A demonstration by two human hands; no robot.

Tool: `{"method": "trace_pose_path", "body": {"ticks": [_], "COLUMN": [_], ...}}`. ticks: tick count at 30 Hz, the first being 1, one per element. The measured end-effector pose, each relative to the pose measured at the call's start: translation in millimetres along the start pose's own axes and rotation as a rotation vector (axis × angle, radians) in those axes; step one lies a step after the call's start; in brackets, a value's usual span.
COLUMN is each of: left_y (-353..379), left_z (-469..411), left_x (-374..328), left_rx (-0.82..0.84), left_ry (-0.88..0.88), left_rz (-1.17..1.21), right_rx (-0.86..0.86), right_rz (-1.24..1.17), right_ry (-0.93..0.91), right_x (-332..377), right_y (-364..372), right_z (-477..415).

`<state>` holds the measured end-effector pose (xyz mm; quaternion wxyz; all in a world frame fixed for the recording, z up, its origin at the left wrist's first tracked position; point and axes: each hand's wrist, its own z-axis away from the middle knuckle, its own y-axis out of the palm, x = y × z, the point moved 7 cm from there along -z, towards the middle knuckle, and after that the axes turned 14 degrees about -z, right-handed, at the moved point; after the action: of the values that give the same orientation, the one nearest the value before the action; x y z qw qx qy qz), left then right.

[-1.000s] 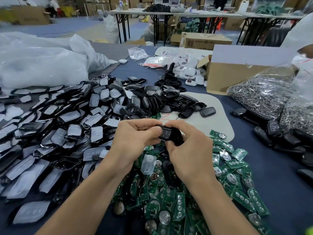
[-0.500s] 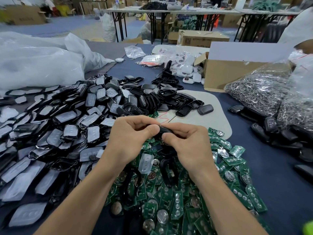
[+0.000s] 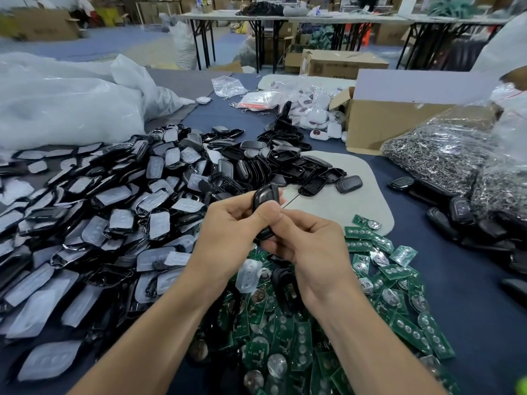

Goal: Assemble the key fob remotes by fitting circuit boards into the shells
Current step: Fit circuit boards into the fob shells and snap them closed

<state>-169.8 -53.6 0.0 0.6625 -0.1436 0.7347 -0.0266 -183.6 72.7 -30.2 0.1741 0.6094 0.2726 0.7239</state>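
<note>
Blue tabletop (image 3: 470, 295) lies open right of the circuit boards (image 3: 299, 337), shell heaps (image 3: 114, 209) crowd their left edge; above them my left hand (image 3: 228, 232) and right hand (image 3: 313, 252) pinch one black fob (image 3: 266, 196).

— What was noted of the shell (image 3: 265, 199)?
— Glossy black plastic was seen; the circuit boards (image 3: 299, 337) were found green and smooth, with shiny metal discs (image 3: 277, 363)
— And the table cover (image 3: 470, 295)?
— Matt dark cloth was recorded; the box (image 3: 379, 124) was plain cardboard
</note>
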Motion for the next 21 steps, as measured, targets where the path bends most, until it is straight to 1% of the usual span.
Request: {"method": "trace_pose_path", "body": {"ticks": [2,6,13,18,21], "left_y": [3.5,4.2,-0.8,-0.3,1.8], "left_z": [1.2,3.2,6.1,5.6,5.2], "left_x": [2.3,1.6,4.9,3.0,1.5], "left_rx": [-0.023,-0.116,-0.201,-0.187,-0.132], "left_ry": [-0.06,-0.092,-0.109,-0.094,-0.088], "left_rz": [0.091,0.185,0.141,0.13,0.153], "right_rx": [-0.017,-0.012,0.039,0.018,-0.002], "right_rz": [-0.048,-0.015,0.014,0.026,0.006], "right_ry": [0.016,-0.007,0.014,0.006,0.008], "right_x": [-2.0,-2.7,-6.7,-5.5,-3.7], "right_y": [1.1,4.0,7.9,6.8,4.8], "right_z": [1.8,4.4,6.5,6.5,6.1]}}
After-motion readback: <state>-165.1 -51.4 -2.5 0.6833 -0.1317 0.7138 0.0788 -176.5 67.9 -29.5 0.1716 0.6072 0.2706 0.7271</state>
